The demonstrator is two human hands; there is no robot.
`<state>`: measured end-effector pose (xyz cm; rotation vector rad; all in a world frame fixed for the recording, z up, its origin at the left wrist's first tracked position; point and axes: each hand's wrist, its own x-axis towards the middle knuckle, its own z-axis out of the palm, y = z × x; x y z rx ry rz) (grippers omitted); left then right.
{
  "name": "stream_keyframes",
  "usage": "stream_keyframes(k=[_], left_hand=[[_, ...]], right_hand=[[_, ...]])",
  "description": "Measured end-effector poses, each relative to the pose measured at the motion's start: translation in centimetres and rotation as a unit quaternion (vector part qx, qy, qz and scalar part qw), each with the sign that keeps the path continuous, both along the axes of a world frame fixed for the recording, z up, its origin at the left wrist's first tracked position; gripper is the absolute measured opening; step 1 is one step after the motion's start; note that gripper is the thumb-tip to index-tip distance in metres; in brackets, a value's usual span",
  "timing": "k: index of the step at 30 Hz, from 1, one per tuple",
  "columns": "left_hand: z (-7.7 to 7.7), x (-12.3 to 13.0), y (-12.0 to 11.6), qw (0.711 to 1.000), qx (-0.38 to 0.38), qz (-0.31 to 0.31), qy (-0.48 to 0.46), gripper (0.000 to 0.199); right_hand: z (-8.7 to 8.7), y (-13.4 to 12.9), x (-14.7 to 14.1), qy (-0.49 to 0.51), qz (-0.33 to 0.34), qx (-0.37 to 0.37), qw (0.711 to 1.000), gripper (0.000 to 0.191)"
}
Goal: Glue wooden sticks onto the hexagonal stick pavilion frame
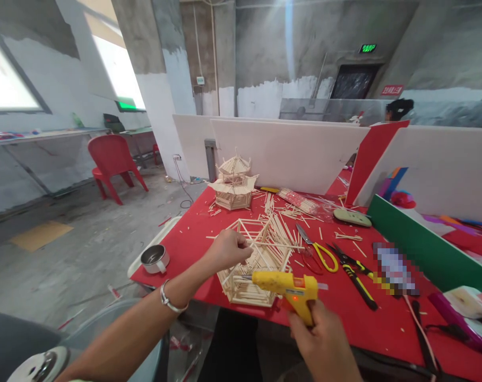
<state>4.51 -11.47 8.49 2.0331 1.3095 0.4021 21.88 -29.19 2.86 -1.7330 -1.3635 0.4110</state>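
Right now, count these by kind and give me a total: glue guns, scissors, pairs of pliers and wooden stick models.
Glue guns: 1
Scissors: 1
Pairs of pliers: 1
Wooden stick models: 2, a roofed model and an open frame
Total: 5

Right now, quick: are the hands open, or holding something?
Left hand: closed over the stick frame; whether it grips anything can't be told.
Right hand: closed, holding the yellow glue gun.
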Motion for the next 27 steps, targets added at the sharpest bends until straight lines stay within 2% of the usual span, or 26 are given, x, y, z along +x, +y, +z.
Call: stream_keyframes(k=[4,8,22,27], left_hand=[[0.0,0.0,0.0,1.0,0.007,-0.008,0.001,0.022],[-0.3,-0.1,0.1,1.0,0.013,-0.011,-0.005,0.021],[-0.9,-0.2,0.4,0.999,0.029,-0.011,-0.008,0.024],[-1.1,-0.2,0.5,0.999,0.031,-0.011,-0.006,0.024]], right_hand=[[-0.4,1.0,-1.0,-0.123,0.018,0.047,0.991,0.017],[-0.6,1.4,-1.1,-0.182,0.01,0.055,0.982,0.02],[-0.7,1.7,-1.2,-0.264,0.003,0.09,0.96,0.022],[-0.5,1.8,-1.2,-0.264,0.009,0.093,0.96,0.021]])
